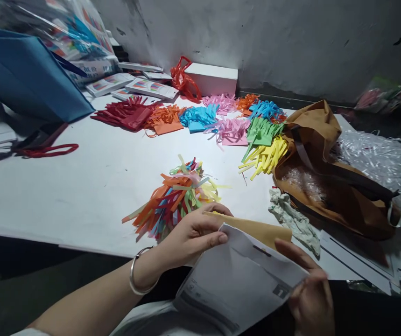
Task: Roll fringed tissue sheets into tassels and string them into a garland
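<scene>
On white-covered table [46, 196], near its front edge, loose bundle of many-coloured paper strips [175, 198] lies gathered. Right of it, left hand [195, 233] pinches top corner of flat white paper packet [242, 277] with tan panel [259, 228]; right hand [308, 282] touches opposite side, pinching or only supporting, cannot tell. By my judgement, bundle is formed but lies outside packet; single-colour fringed paper bundles [200, 117] lie separate behind. On surface: blue fabric bag [39, 77] left, brown fabric bag [347, 205] right. Room: dim, grey stained wall [291, 46] behind table.
</scene>
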### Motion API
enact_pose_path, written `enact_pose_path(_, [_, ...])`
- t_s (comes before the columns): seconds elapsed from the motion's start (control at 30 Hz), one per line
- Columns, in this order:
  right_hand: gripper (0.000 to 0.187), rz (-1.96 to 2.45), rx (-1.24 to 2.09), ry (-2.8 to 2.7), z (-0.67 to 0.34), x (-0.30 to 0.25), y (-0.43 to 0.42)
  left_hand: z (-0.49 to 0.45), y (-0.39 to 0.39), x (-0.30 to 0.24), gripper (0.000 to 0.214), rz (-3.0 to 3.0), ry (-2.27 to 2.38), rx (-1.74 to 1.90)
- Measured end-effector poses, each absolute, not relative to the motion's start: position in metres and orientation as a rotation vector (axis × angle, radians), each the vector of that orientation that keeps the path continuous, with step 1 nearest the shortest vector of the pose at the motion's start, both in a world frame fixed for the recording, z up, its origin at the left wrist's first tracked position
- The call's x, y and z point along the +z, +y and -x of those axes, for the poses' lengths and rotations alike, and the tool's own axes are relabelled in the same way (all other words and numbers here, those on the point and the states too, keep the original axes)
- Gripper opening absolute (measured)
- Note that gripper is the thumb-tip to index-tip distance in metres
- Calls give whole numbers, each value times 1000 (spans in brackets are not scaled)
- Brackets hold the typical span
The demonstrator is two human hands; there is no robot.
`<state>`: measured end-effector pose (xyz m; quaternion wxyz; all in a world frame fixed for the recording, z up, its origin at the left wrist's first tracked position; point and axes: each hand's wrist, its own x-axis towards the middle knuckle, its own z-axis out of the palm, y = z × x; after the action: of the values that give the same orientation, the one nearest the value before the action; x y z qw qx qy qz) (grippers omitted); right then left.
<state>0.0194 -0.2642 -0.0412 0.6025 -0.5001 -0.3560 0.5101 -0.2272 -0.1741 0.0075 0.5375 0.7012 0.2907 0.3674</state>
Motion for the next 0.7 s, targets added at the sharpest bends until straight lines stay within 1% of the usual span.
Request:
enact_pose_path(0.03, [77, 1119, 1230, -827, -23, -39, -262, 228, -174, 8, 33, -1681, 665, 872])
enact_pose_path(0.07, [76, 1107, 1251, -823, -26, -37, -259, 228, -174, 9, 32, -1688, 642, 872])
enact_pose_path(0.23, [59, 1115, 1070, -602, -38, -25, -237, 235, -176, 8, 27, -1646, 578, 892])
enact_pose_path(0.37, [49, 1120, 1059, -591, -36, -19, -231, 240, -179, 5, 24, -1644, 580, 851])
enact_pose_path(0.57, [51, 1153, 1047, -727, -31, -23, -236, 239, -175, 5, 40, -1717, 631, 830])
enact_pose_path(0.7, [52, 1138, 1094, -735, -31, -25, -238, 237, -174, 7, 41, -1776, 638, 847])
